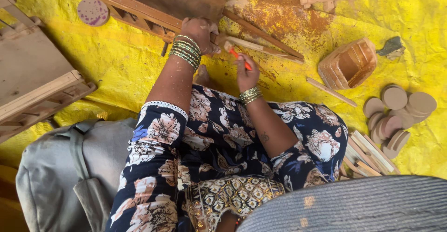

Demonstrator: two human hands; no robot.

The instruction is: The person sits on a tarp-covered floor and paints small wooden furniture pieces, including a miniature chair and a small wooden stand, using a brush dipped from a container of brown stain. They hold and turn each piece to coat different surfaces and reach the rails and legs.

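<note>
My left hand (201, 34) presses down on a wooden frame piece (139, 13) lying on the yellow sheet, gripping it near where thin wooden sticks (260, 38) meet it. My right hand (246, 71) holds a small orange-handled tool (238, 56) with its tip pointed at that joint. Both wrists carry green and gold bangles. My floral dark-blue clothing fills the lower middle of the view.
A small open wooden box (348, 64) lies at the right, with a pile of round wooden discs (396, 113) and a bundle of flat sticks (368, 155) below it. A wooden crate-like piece (32, 83) stands at the left. A grey bag (60, 167) lies at lower left.
</note>
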